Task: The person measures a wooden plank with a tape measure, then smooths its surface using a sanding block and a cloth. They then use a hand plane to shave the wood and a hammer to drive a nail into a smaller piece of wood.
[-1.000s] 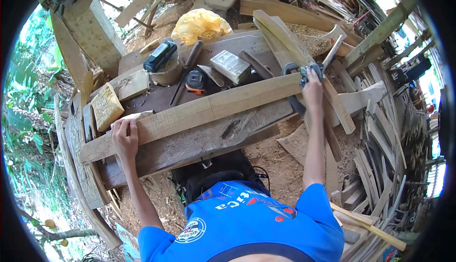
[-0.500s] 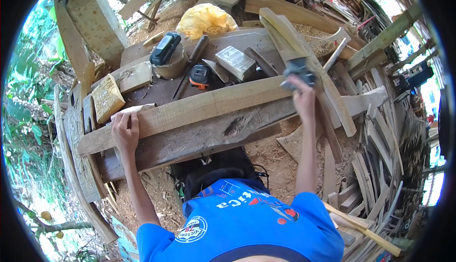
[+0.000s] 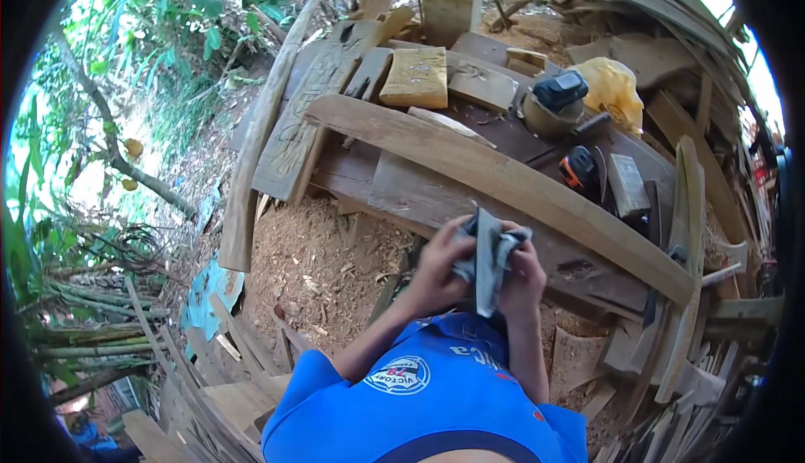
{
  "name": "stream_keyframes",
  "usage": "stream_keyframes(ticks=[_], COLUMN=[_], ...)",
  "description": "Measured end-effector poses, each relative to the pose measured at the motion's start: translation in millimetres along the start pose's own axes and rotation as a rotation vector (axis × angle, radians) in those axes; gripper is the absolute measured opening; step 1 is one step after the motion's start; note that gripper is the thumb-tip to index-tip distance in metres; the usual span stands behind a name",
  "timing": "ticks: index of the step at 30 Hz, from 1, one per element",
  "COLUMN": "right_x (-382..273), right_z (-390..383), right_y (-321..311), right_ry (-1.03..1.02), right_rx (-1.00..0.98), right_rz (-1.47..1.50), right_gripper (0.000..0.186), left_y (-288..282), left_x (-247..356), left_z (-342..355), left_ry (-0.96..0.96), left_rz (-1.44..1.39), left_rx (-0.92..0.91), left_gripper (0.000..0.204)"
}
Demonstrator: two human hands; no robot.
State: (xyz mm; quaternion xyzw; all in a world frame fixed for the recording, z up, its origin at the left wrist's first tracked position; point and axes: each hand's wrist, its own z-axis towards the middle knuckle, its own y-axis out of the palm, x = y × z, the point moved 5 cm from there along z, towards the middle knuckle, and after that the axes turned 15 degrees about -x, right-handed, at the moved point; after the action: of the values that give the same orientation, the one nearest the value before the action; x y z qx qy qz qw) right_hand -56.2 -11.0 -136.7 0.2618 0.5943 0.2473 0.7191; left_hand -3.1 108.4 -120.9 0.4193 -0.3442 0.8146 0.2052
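Close in front of my chest, both hands hold up a grey metal hand plane, tilted so its long, flat sole shows. My left hand is wrapped round its left side. My right hand grips the other side. Beyond them, a long, slightly curved wooden plank lies across the workbench, and neither hand touches it. The plank's far-left end is rounded. At the right, its end meets an upright-lying board.
On the bench are a wood block, a black battery pack on a round stub, an orange-and-black tape measure and a silvery block. A yellowish plastic bag sits behind. Wood shavings cover the ground.
The plane has left the plank's right part and come back to my chest. My left hand has let go of the plank and taken hold of the plane. The view has swung left.
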Motion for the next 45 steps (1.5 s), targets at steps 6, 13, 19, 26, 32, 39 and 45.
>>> stream_keyframes(ticks=[6, 13, 19, 26, 32, 39, 45], right_x=[-94, -152, -146, -174, -212, -215, -204], right_z=[-96, -193, -163, -139, -96, -131, -142], right_y=[-80, -155, -142, -94, -26, -45, -37], right_ry=[-0.411, -0.443, -0.634, -0.718, -1.292, -1.314, -1.321], right_rx=[0.926, 1.121, 0.907, 1.191, 0.561, 0.182, 0.167], right_rz=[-0.578, -0.277, -0.055, -0.372, -0.437, -0.271, -0.321], right_gripper=[0.030, 0.035, 0.043, 0.051, 0.069, 0.073, 0.070], left_y=[-156, -244, -238, -252, -248, -42, -85], left_x=[-44, -163, -172, -179, -176, 44, -1], left_z=[25, 65, 65, 58, 36, 68, 69], left_ry=[-0.027, -0.236, -0.249, -0.207, -0.446, 0.193, 0.098], left_rz=[0.587, 0.786, 0.784, 0.642, 0.032, 0.273, 0.377], left_rx=[0.427, 0.248, 0.243, 0.230, 0.222, -0.343, -0.085], left_gripper=[0.032, 0.027, 0.024, 0.023, 0.017, 0.024, 0.025])
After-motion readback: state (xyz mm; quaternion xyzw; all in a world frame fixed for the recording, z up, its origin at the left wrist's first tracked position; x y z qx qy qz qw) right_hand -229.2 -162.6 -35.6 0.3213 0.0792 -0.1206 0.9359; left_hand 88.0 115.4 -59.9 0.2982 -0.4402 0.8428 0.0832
